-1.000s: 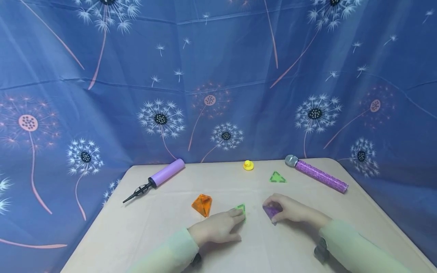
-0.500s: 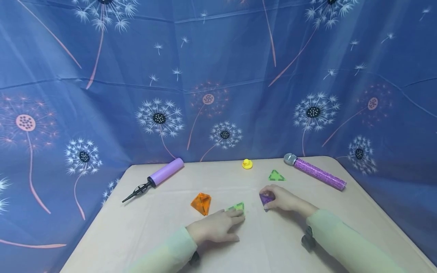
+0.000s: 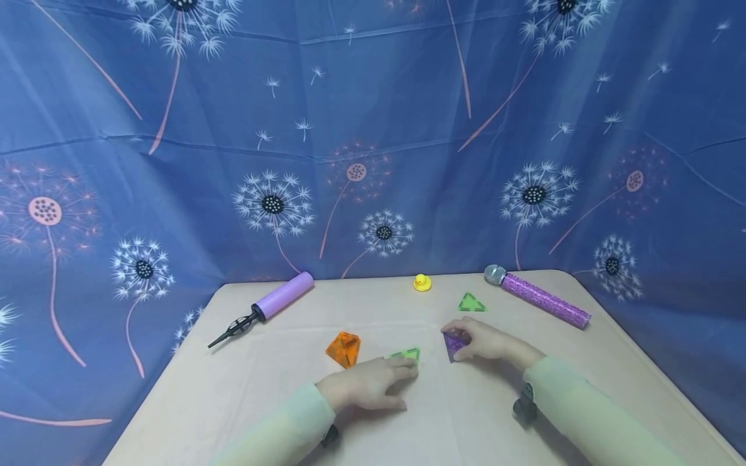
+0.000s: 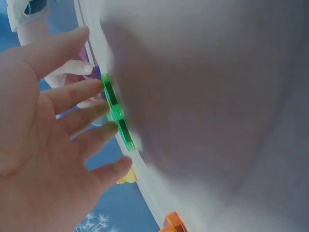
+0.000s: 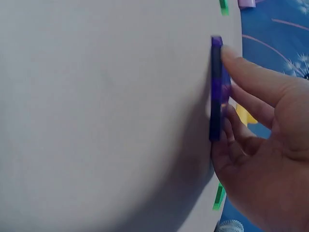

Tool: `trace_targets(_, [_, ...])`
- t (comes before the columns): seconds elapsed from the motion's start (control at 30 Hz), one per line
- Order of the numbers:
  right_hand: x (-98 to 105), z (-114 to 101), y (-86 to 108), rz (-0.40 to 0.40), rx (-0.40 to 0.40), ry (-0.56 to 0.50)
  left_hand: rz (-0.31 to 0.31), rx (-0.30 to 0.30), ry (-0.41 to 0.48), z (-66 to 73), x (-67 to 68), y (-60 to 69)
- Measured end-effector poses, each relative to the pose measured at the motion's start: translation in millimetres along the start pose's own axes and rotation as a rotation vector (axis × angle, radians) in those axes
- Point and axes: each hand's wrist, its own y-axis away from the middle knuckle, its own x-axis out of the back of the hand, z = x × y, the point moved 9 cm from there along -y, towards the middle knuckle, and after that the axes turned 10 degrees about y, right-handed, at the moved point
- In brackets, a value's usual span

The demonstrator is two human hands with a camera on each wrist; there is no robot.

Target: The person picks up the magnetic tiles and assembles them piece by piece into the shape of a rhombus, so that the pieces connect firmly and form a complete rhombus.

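Observation:
A green triangular tile lies on the table under the fingertips of my left hand; in the left wrist view the fingers of this hand are spread, touching the green tile. To its right, my right hand pinches a purple triangular tile between thumb and fingers. The right wrist view shows the purple tile edge-on against the fingers of the right hand. An orange piece made of triangular faces rests just left of the left hand.
Behind the right hand lies another green triangle. A yellow duck sits by the back edge, a purple pump at the back left, and a glittery purple microphone at the back right. A blue patterned cloth hangs behind the table.
My right hand has moved left and a little back with the purple tile. Under my left fingers the green tile has turned, and more of it shows. The orange piece has stayed put.

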Motion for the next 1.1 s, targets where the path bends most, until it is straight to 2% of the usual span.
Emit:
trace_targets(0.13, [2.2, -0.8, -0.1, -0.034, 0.001, -0.033, 0.053, 0.009, -0.100, 3.0, 1.0, 2.7])
trace_targets(0.27, [5.1, -5.5, -3.7, -0.013, 0.018, -0.043, 0.072, -0.001, -0.129, 5.8, 2.1, 4.6])
trace_targets(0.53, [2.5, -6.6, -16.8, 0.093, -0.027, -0.045, 0.017, -0.008, -0.028, 1.4, -2.2, -0.1])
trace_targets(0.8, [0.9, -8.4, -31.6, 0.196, -0.078, -0.060, -0.001, -0.031, -0.016, 2.5, -6.1, -5.5])
trace_targets(0.93, [-2.1, -10.0, -36.7, 0.204, -0.109, -0.073, -0.001, -0.043, -0.025, 4.9, -5.2, -5.0])
trace_targets(1.1, [-6.3, -17.1, -44.1, 0.183, -0.110, -0.086, 0.005, -0.043, -0.022, 4.3, -3.8, -5.0])
